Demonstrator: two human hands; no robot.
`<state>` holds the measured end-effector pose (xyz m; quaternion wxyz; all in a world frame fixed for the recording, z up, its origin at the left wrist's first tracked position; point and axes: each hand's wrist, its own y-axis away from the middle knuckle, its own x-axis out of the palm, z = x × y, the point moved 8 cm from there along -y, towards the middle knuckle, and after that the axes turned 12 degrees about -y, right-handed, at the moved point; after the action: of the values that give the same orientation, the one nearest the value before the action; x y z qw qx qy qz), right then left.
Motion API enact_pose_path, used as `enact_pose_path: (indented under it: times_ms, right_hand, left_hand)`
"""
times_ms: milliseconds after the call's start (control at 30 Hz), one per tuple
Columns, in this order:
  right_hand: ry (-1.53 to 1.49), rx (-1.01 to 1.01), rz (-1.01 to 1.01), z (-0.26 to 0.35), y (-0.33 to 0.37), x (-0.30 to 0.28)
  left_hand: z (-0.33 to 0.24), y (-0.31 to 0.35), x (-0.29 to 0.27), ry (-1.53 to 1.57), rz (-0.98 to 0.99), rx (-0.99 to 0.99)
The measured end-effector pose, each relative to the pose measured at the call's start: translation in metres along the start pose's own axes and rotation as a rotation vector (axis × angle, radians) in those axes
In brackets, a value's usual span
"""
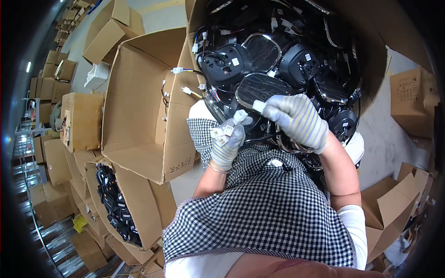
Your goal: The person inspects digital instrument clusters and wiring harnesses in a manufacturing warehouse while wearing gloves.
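Observation:
My left hand (225, 144), in a striped glove, is closed around several white plastic connectors (229, 130) on cable ends. Just to its right, my right hand (296, 119), gloved alike, pinches one white connector (259, 106) between thumb and fingers. Both hands are at the near edge of a large cardboard box (380, 76) full of black rounded units (224, 65). Some units show glossy faces with chrome-like trim, others their dull backs. Coloured wires ending in white plugs (187, 90) hang over the box's left side. The cables inside my grips are mostly hidden.
An opened cardboard box (134, 92) lies at left. Below it, another carton (147, 206) holds several black parts (118, 208). A closed carton (412, 99) is at right, with an open box (394, 204) nearer me. A roller conveyor (60, 250) runs along the far left.

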<state>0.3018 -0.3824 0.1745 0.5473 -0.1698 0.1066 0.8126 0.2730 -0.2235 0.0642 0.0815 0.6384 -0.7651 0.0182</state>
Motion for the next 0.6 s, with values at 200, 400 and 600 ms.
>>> enact_pose_path:
  times_ms: [200,400,600]
  right_hand:
    - [0.466,-0.016,0.347,-0.008,0.012,0.017]
    - [0.253,-0.011,0.491,-0.043,0.045,0.030]
    - [0.145,0.022,0.426,-0.048,0.052,0.036]
  left_hand:
    - [0.005,0.002,0.007,-0.370,0.174,0.091]
    - [0.003,0.020,0.023,-0.906,0.513,0.231]
    - [0.013,0.033,0.030,-0.952,0.519,0.617]
